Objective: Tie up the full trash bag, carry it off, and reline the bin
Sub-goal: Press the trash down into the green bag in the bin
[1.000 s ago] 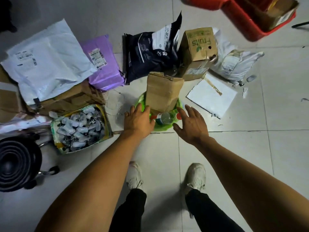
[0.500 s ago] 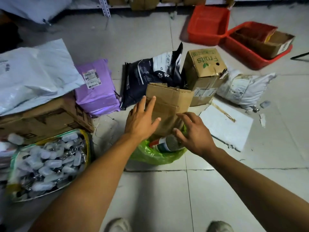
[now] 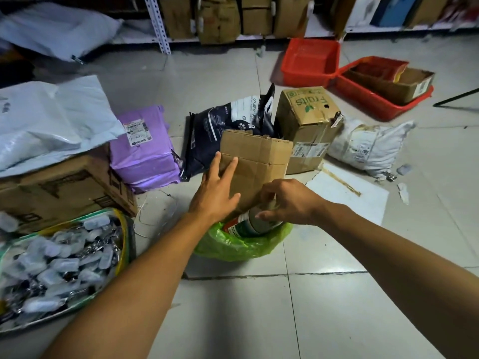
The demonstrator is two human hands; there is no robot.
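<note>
A green trash bag (image 3: pixel 233 246) lines a small bin on the floor tiles; the bin itself is hidden under the bag's folded rim. A flattened brown cardboard piece (image 3: pixel 259 161) stands upright out of it, and a bottle with a red and white label (image 3: pixel 248 224) lies across the top. My left hand (image 3: pixel 217 193) lies flat with straight fingers against the cardboard's left side. My right hand (image 3: pixel 287 203) curls its fingers round the bottle's upper end.
Parcels crowd the far side: a purple mailer (image 3: pixel 145 146), a black pouch (image 3: pixel 228 123), a "Fruits" carton (image 3: pixel 308 120), a white sack (image 3: pixel 368 149). A clear bag of small packets (image 3: pixel 59 265) lies left. Red crates (image 3: pixel 311 58) and shelving stand behind. A white sheet (image 3: pixel 347 198) lies right.
The view has tilted up and closer to the bin. My left hand slid up onto the cardboard, and my right hand closed round the bottle.
</note>
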